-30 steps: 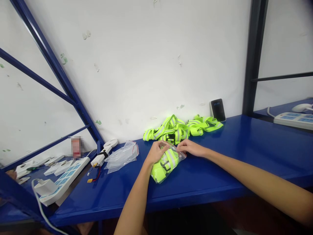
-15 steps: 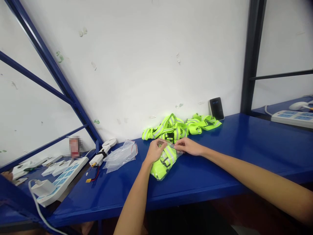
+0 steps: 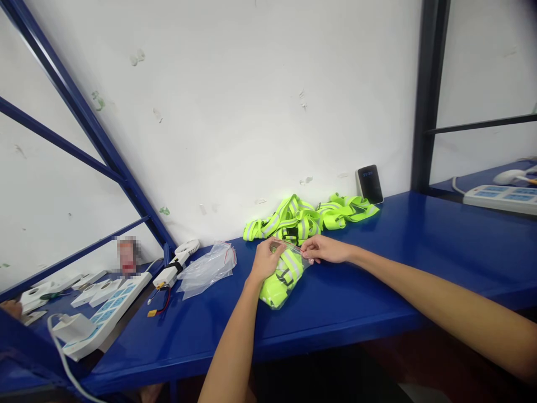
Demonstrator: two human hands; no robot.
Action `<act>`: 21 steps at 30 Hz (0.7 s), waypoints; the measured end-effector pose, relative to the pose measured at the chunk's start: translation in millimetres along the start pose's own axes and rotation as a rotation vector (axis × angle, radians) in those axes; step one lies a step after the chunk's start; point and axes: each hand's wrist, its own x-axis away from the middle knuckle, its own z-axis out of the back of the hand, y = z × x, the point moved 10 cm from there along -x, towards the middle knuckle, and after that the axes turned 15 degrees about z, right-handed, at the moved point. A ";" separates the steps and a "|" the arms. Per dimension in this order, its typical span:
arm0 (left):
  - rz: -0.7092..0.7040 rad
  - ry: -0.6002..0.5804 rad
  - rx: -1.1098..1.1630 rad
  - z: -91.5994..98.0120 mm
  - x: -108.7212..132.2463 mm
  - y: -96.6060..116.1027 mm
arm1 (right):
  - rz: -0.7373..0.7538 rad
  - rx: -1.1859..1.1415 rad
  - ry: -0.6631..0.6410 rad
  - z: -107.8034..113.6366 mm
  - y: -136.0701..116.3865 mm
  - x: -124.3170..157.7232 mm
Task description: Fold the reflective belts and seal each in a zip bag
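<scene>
A clear zip-lock bag [image 3: 276, 303] with a folded neon-yellow reflective strap [image 3: 289, 270] inside lies tilted on the blue table [image 3: 356, 302]. My left hand [image 3: 267, 259] is closed on the left end of the bag's mouth, thumb on top. At the right end of the same top edge, my right hand [image 3: 321, 248] pinches the plastic between thumb and fingers. Whether the seal is closed cannot be made out. Just behind my hands rests a heap of loose neon reflective straps [image 3: 293, 218] with black buckles, reaching right towards the wall.
Several flat zip-lock bags [image 3: 210, 268] are stacked left of my hands. Beside them lie a small white fan [image 3: 187, 246] and a white pack with wires [image 3: 168, 274]. A phone-like clock [image 3: 370, 183] leans on the wall. Power strips [image 3: 111, 316] stand at the left and far right.
The fingers of my right hand have shifted slightly at the right end of the bag's top edge. My left hand keeps its hold. The view has moved a little.
</scene>
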 end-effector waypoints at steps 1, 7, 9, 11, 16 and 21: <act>0.005 0.010 -0.004 0.6 -0.3 -0.4 | 0.010 0.020 0.005 -0.2 -0.5 -0.6; 0.023 0.050 0.002 3.9 -2.0 -3.8 | 0.069 0.124 0.058 6.2 -6.5 -1.0; 0.030 0.056 0.006 5.2 -2.1 -4.6 | 0.045 0.129 0.039 8.3 -5.4 1.4; 0.037 0.059 0.009 6.1 -2.1 -5.1 | 0.009 0.129 -0.003 8.9 -3.6 4.2; 0.035 0.064 0.005 6.4 -2.4 -5.2 | -0.012 0.172 -0.044 11.4 -4.5 7.3; 0.038 0.064 -0.005 5.5 -3.1 -8.0 | 0.050 0.293 -0.082 10.7 -8.6 5.7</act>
